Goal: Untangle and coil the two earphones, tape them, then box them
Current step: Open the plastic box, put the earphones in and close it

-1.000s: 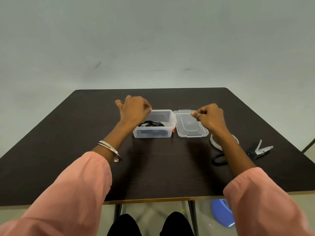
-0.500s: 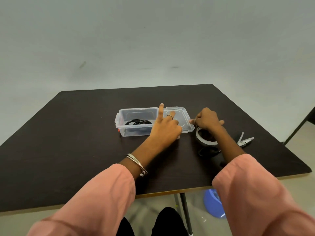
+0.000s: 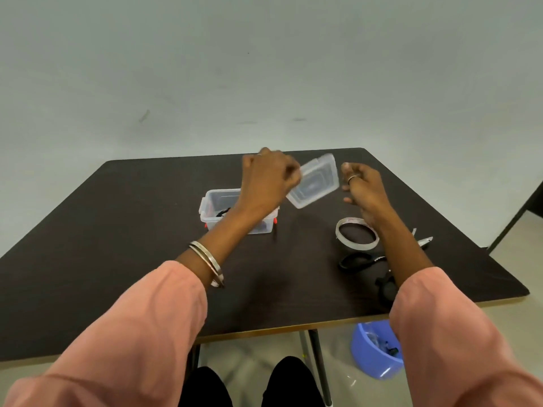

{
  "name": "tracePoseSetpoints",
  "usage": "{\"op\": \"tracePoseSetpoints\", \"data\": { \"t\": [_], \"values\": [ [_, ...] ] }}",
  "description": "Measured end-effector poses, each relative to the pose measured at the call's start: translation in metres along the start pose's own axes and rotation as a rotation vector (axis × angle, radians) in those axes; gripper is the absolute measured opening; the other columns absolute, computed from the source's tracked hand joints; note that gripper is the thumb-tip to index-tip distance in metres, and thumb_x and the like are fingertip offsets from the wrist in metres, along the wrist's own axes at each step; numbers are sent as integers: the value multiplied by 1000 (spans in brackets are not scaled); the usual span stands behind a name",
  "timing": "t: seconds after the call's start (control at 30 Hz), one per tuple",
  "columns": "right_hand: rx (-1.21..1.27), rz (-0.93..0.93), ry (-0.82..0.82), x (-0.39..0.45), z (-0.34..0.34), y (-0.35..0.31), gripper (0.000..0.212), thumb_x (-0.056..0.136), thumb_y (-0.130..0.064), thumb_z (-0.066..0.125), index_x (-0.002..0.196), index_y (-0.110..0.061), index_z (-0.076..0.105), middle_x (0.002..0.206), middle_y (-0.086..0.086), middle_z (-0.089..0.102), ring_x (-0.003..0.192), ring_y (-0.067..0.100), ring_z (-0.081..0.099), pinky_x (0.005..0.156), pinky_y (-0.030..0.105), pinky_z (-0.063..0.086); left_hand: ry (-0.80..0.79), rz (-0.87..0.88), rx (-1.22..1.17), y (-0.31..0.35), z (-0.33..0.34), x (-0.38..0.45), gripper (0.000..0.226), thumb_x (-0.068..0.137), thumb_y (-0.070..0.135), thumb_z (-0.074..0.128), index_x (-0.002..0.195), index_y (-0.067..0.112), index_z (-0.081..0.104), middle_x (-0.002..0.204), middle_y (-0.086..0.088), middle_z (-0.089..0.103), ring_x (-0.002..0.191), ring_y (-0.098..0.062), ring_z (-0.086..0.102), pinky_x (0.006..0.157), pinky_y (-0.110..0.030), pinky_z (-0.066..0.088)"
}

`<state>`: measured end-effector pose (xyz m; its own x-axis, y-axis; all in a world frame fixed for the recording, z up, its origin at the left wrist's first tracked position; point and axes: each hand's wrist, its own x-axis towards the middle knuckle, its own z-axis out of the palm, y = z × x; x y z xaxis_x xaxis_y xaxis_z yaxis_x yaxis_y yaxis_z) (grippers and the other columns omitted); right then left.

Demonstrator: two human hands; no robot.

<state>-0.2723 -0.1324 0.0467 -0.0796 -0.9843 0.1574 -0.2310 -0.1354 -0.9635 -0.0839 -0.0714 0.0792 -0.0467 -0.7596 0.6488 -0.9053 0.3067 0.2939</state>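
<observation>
A clear plastic box [image 3: 212, 206] stands open on the dark table [image 3: 117, 230], with black earphones [image 3: 223, 212] coiled inside; my left forearm hides the box's right part. My left hand [image 3: 267, 180] is shut on the left edge of the clear lid [image 3: 316, 183], which hangs tilted in the air to the right of and above the box. My right hand [image 3: 364, 186] hovers just right of the lid with its fingers apart; I cannot tell whether they touch the lid.
A roll of clear tape [image 3: 357, 233] lies flat right of the box, under my right forearm. Black-handled scissors [image 3: 361, 259] lie behind it toward the table's front right. A blue bin [image 3: 376, 351] sits on the floor below the table edge.
The lid has risen off the table in my left hand, which moved up and right. My right hand rose from the lid's right corner and its fingers spread.
</observation>
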Motion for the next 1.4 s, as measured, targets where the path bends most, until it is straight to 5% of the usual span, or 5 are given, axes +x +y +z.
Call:
{"op": "tracePoseSetpoints", "data": {
  "t": [0.37, 0.53, 0.97, 1.2, 1.4],
  "values": [
    [329, 167, -212, -25, 59, -44, 42, 87, -15, 69, 124, -5, 50, 89, 7, 65, 70, 19, 59, 64, 33, 55, 128, -795, -919, -63, -63, -21, 15, 85, 0, 65, 71, 3, 68, 67, -8, 65, 57, -15, 58, 57, -26, 51],
    [-32, 104, -128, -23, 92, -41, 42, 85, -37, 69, 114, -9, 57, 106, 6, 61, 79, 17, 52, 50, 26, 40, 165, -1029, -1074, -86, -67, -33, 17, 86, 3, 66, 70, 2, 65, 62, -9, 62, 55, -16, 54, 58, -28, 49],
    [-367, -60, -147, -31, 117, -34, 37, 88, -24, 68, 95, 12, 66, 99, 27, 68, 87, 37, 66, 76, 43, 54, 9, -884, -484, -121, -49, -52, 20, 91, 15, 61, 85, 0, 73, 93, -14, 72, 81, -22, 65, 79, -40, 55],
    [-406, -80, -158, -38, 118, -21, 32, 90, -23, 64, 97, 7, 69, 101, 22, 69, 94, 34, 65, 82, 39, 53, 2, -889, -377, -124, -37, -59, 12, 88, 12, 67, 86, 2, 73, 93, -7, 66, 73, -13, 57, 62, -25, 46],
    [-346, -22, -88, -36, 118, -8, 30, 89, -22, 66, 87, 8, 68, 90, 21, 70, 60, 22, 57, 65, 36, 55, 46, -893, -453, -129, -31, -64, 21, 87, 18, 68, 104, 6, 74, 110, -5, 71, 93, -21, 66, 86, -34, 55]
  ]
}}
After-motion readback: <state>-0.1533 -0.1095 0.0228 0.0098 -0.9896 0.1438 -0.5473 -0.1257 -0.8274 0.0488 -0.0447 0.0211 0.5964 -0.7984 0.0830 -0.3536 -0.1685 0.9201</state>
